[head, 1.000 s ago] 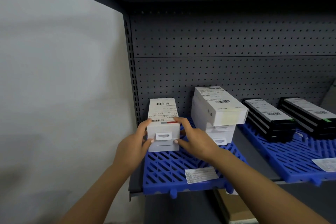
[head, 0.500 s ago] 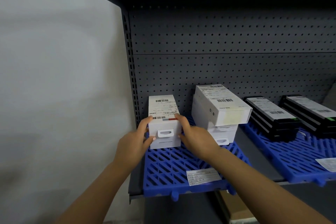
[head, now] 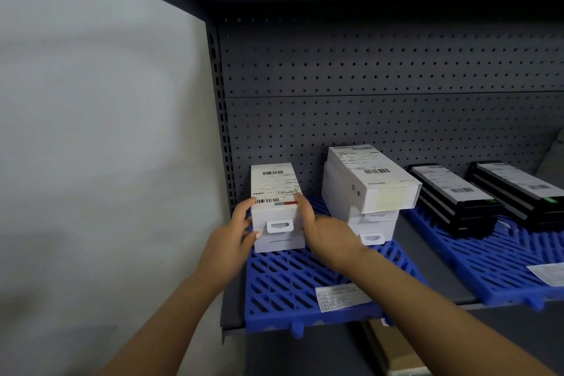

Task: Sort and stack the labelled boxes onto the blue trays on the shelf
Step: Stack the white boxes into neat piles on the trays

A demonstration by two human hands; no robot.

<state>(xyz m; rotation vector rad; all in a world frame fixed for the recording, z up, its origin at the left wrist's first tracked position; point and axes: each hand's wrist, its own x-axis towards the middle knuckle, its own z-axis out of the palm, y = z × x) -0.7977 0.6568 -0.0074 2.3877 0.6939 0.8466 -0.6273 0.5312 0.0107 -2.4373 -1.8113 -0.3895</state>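
Currently, left hand (head: 227, 243) and right hand (head: 328, 230) clasp the white stack (head: 276, 207) from either side, fingers (head: 244, 207) curled round its upper box. It rests far left on the left tray (head: 283, 287). Second white stack (head: 366, 189) stands just right; black boxes (head: 454, 198) occupy the right tray (head: 500, 268).
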